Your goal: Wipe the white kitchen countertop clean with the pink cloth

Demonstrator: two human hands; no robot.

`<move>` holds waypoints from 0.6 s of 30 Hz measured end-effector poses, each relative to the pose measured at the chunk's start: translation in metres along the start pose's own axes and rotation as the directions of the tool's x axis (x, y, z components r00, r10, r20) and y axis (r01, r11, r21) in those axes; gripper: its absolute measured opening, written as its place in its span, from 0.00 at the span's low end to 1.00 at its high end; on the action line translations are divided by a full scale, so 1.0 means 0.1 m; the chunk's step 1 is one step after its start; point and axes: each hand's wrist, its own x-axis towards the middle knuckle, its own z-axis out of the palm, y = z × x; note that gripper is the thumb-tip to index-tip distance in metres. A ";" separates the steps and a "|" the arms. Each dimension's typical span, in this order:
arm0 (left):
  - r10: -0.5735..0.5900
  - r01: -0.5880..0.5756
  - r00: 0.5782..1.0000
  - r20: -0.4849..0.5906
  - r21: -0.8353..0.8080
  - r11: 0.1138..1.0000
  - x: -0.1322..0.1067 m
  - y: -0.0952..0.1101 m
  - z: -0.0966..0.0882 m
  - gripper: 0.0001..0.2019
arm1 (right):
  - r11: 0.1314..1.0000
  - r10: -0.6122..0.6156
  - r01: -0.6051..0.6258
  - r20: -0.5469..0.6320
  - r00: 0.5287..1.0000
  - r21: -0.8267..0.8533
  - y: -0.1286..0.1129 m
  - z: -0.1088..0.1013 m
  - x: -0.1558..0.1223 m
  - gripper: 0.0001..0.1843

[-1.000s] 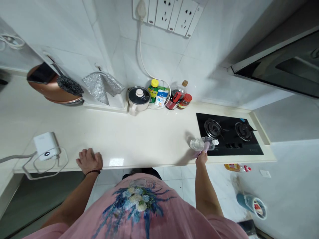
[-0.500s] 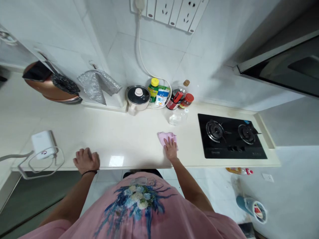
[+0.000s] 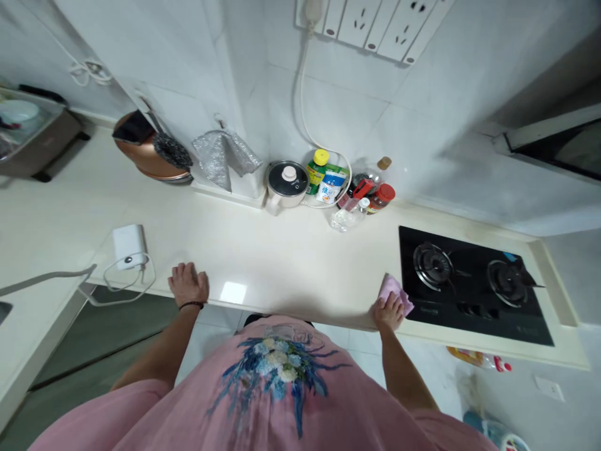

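Near the counter's front edge, my right hand (image 3: 389,312) presses down on a pink cloth (image 3: 395,290). The cloth is bunched under and ahead of the fingers, touching the left edge of the black gas hob (image 3: 469,285). My left hand (image 3: 188,285), with a dark bracelet at the wrist, leans on the white countertop (image 3: 282,263) at its front edge. Its fingers are slightly bent and apart, and nothing is in them. To its left lies a white box-shaped device (image 3: 128,245) with a looped cable.
Along the wall stand a small lidded pot (image 3: 287,181), a yellow-capped bottle (image 3: 317,169), a white-and-blue packet (image 3: 330,186), a clear bottle (image 3: 347,218) and a red-lidded jar (image 3: 382,197). Silver cloth (image 3: 225,153) hangs left of them, beside copper-coloured pans (image 3: 150,153).
My right hand has slid the pink cloth rightward along the counter to the hob's edge. My left hand stays on the counter by the white device. The view has shifted and tilted.
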 end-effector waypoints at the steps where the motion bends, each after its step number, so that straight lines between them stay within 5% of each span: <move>1: -0.005 0.005 1.000 0.001 -0.008 1.000 0.00 -0.02 0.02 0.30 | 0.999 0.042 -0.042 0.047 0.998 0.017 -0.03 0.03 -0.09 0.32; 5: -0.014 0.014 1.000 -0.011 -0.006 1.000 -0.01 -0.06 0.05 0.31 | 0.994 0.054 -0.081 0.306 0.951 0.074 -0.54 0.12 -0.48 0.37; 8: -0.005 0.005 1.000 0.001 0.015 1.000 0.00 -0.05 0.02 0.30 | 0.977 -0.202 0.155 0.397 0.895 0.147 -1.18 0.08 -0.69 0.35; 12: 0.025 -0.027 0.999 0.031 0.035 0.999 0.02 -0.01 -0.04 0.29 | 0.860 -0.510 0.423 0.450 0.733 0.286 -1.94 -0.06 -0.83 0.35; 15: 0.036 -0.037 0.999 0.030 0.043 0.998 0.03 0.01 -0.07 0.29 | 0.780 -0.625 0.500 0.421 0.657 0.377 -2.19 -0.11 -0.86 0.35; 18: 0.035 -0.037 0.999 0.037 0.046 0.998 0.02 0.02 -0.07 0.29 | 0.753 -0.657 0.526 0.395 0.642 0.396 -2.09 -0.09 -0.84 0.35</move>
